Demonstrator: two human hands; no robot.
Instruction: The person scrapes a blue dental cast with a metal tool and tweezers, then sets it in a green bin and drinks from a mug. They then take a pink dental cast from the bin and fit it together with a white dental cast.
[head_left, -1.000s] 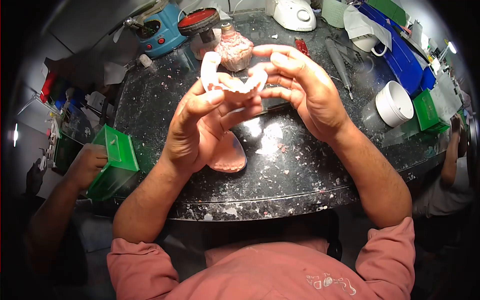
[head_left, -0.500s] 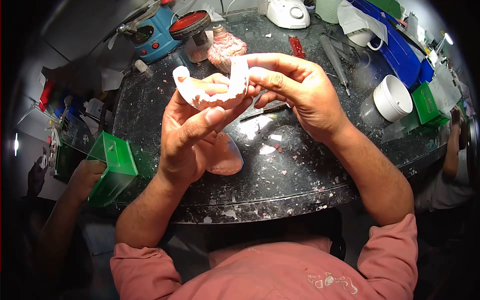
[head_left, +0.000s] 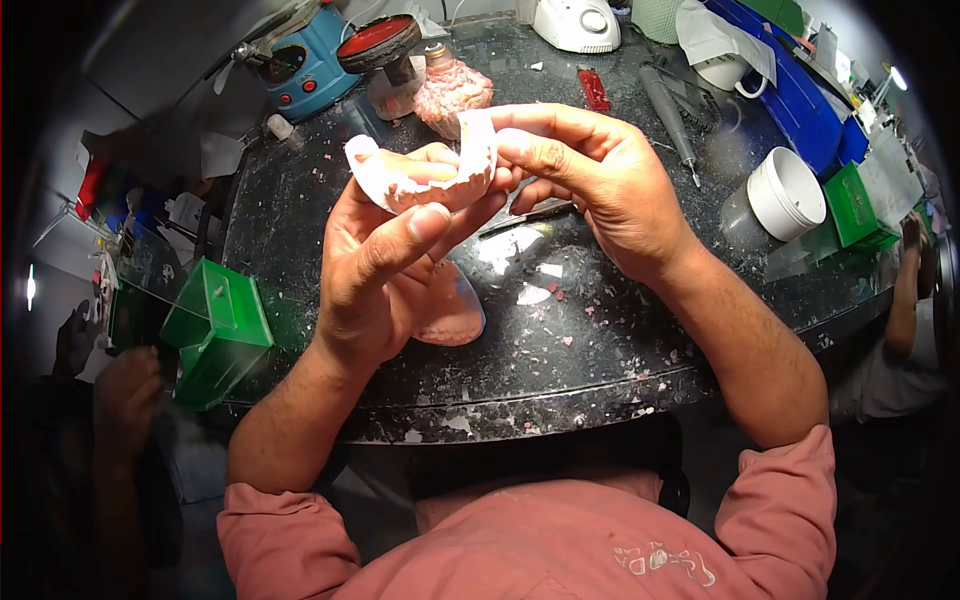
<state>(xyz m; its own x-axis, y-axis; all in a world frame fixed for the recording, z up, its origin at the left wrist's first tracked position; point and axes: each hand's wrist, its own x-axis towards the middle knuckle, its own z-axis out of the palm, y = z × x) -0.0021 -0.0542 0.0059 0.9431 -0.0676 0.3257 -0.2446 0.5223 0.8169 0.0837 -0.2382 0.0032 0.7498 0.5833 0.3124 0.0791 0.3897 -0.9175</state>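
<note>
A pale, U-shaped dental arch piece (head_left: 440, 196) is held up over the bench, its open end pointing away from me and its surface washed out by bright light. My left hand (head_left: 375, 270) grips its left side and front, thumb below the front rim. On its right arm, the thumb and forefinger of my right hand (head_left: 610, 185) are closed. Below my left hand, a pinkish dental model (head_left: 450, 310) rests on the bench, partly hidden by that hand. A thin, dark tool (head_left: 525, 218) lies behind the right fingers.
On the dark, debris-specked bench (head_left: 600, 370) stand a blue machine (head_left: 310, 70), a red-topped round dish (head_left: 378, 45), a pink-crusted burner (head_left: 450, 92), a handpiece (head_left: 672, 125) and a white tub (head_left: 787, 195). Green boxes (head_left: 225, 330) flank both sides. A co-worker's hand (head_left: 128, 390) is at left.
The co-worker's hand at left has drawn back from the green box. My hands keep hold of the dental arch piece, which has tilted very slightly.
</note>
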